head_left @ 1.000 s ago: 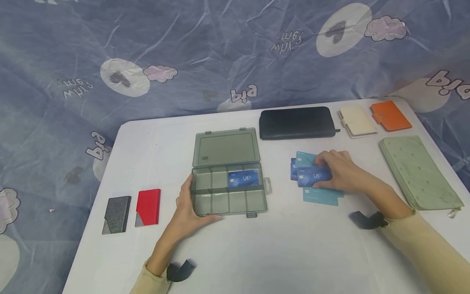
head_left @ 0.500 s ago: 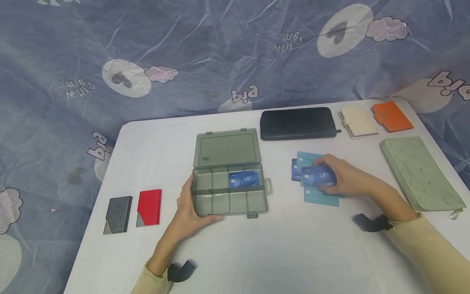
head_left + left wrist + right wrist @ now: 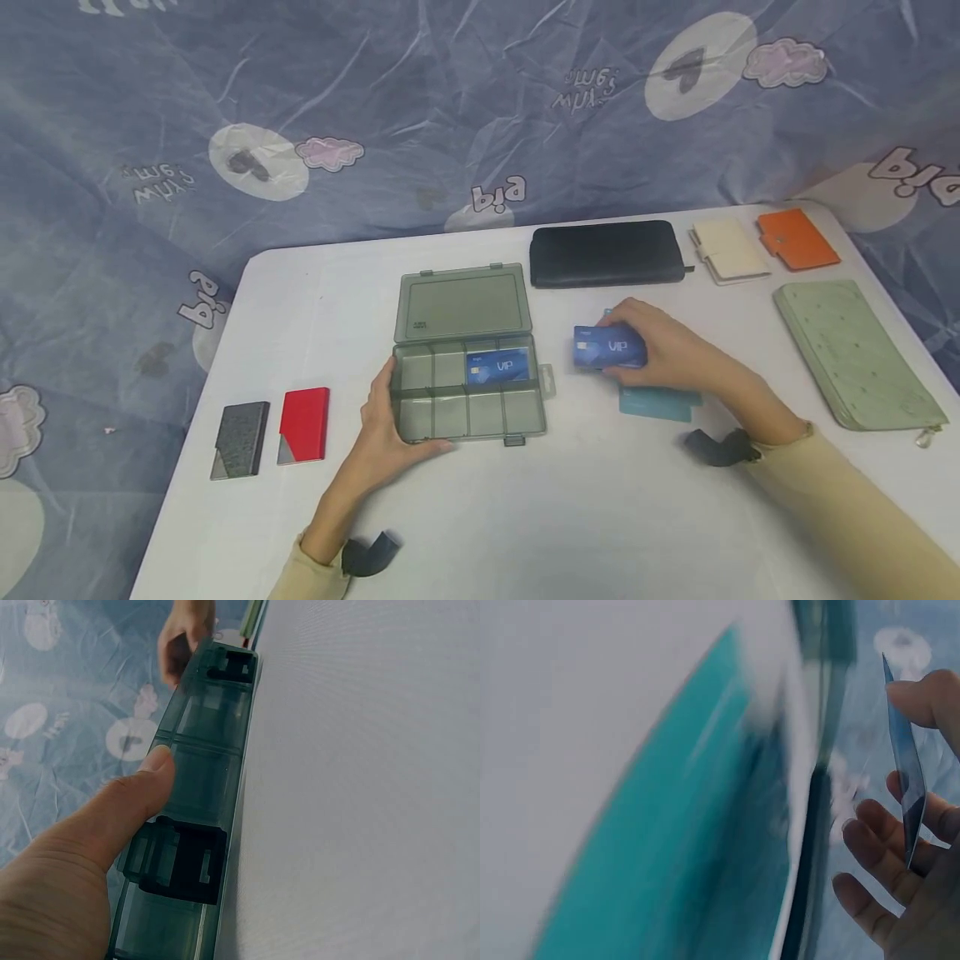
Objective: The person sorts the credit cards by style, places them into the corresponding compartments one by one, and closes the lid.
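Note:
My left hand point(image 3: 384, 437) steadies the green see-through compartment box point(image 3: 448, 412), fingers along its left side and thumb on its front wall. The thumb presses that wall near a dark latch point(image 3: 191, 862) in the left wrist view. The box's lid point(image 3: 463, 304) is folded back; one blue VIP card point(image 3: 487, 368) lies in its back right compartments. Pinched between thumb and fingers of my right hand point(image 3: 671, 346) is another blue VIP card point(image 3: 596, 350), raised above the table; it appears edge-on in the right wrist view. Teal cards point(image 3: 656, 405) lie below it, partly hidden.
A black zip wallet point(image 3: 607, 254) lies behind the cards. Cream point(image 3: 731, 248) and orange card holders point(image 3: 798, 239) sit at the back right, with a green wallet point(image 3: 855, 354) before them. Grey point(image 3: 242, 440) and red card cases point(image 3: 304, 423) lie at left.
My right hand has lifted the blue VIP card off the spread cards and carried it left, towards the box. The left hand and the box have stayed in place.

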